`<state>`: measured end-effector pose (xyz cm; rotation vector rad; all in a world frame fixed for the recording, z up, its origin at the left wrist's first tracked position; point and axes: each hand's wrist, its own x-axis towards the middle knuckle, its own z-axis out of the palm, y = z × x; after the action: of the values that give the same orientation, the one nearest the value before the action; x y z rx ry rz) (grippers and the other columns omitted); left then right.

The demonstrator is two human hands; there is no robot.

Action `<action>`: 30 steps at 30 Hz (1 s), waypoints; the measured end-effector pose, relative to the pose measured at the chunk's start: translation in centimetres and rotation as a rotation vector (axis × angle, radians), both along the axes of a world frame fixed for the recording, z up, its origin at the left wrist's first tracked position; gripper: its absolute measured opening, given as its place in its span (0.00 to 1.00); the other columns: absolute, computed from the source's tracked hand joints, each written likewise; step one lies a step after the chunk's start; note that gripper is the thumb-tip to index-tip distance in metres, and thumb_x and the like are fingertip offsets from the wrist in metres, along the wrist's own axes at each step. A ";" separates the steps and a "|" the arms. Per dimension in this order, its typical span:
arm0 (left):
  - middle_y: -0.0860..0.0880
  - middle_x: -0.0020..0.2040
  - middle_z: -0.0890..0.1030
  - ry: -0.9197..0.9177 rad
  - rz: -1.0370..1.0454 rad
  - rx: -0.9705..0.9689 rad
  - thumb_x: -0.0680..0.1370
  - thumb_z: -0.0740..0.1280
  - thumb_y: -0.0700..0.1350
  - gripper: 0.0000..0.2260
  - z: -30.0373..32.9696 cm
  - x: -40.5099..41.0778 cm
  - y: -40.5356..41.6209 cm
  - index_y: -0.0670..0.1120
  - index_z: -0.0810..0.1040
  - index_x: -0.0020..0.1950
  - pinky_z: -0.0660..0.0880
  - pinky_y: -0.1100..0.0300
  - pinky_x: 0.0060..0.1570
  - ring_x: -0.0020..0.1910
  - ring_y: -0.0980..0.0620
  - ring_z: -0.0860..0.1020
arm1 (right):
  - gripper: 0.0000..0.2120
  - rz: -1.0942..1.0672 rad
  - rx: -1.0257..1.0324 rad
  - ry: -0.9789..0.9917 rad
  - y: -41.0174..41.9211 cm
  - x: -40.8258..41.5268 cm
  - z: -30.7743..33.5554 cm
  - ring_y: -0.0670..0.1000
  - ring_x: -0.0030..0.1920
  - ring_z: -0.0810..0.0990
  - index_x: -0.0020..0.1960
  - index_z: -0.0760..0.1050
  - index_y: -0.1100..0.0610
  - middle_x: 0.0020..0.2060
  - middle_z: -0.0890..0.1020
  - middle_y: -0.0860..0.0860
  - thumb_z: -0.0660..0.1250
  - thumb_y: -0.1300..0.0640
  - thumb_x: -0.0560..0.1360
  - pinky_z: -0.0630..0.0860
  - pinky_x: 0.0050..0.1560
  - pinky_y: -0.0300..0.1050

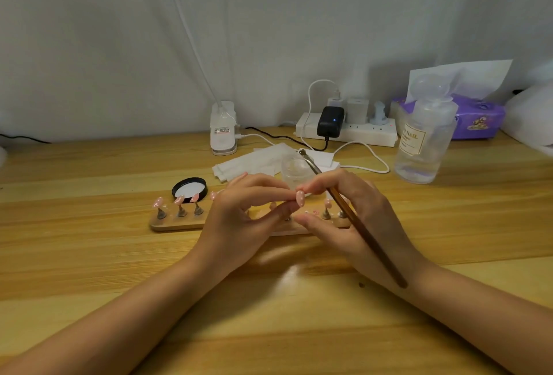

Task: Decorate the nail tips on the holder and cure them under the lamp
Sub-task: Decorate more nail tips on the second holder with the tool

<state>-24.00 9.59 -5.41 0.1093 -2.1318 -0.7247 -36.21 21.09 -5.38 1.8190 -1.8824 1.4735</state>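
Observation:
A wooden nail-tip holder [176,223] lies across the table's middle with several pink nail tips [179,200] on small stands. My left hand [242,213] pinches one pink nail tip [300,197] between thumb and fingers just above the holder. My right hand [350,213] touches the same tip with its fingertips and grips a long brown brush [359,226], whose bristle end points up and away over a small glass jar [296,169]. Both hands hide the holder's middle part.
A black jar lid [189,189] lies behind the holder. White wipes [254,162] sit further back. A small white lamp [223,131], a power strip [359,132] with chargers, a clear bottle [425,141] and a purple tissue pack [475,119] line the rear.

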 end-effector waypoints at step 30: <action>0.53 0.52 0.81 -0.379 0.253 -0.241 0.70 0.71 0.52 0.26 -0.5 0.0 0.4 0.48 0.70 0.65 0.43 0.65 0.66 0.58 0.53 0.76 | 0.08 -0.097 0.148 0.053 -0.5 -1.4 -0.1 0.43 0.46 0.75 0.43 0.74 0.48 0.38 0.76 0.37 0.73 0.54 0.69 0.66 0.52 0.45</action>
<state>-23.97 10.02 -5.86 0.4056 -2.4870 -0.3116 -37.62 20.60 -5.44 1.7800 -2.0709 1.2736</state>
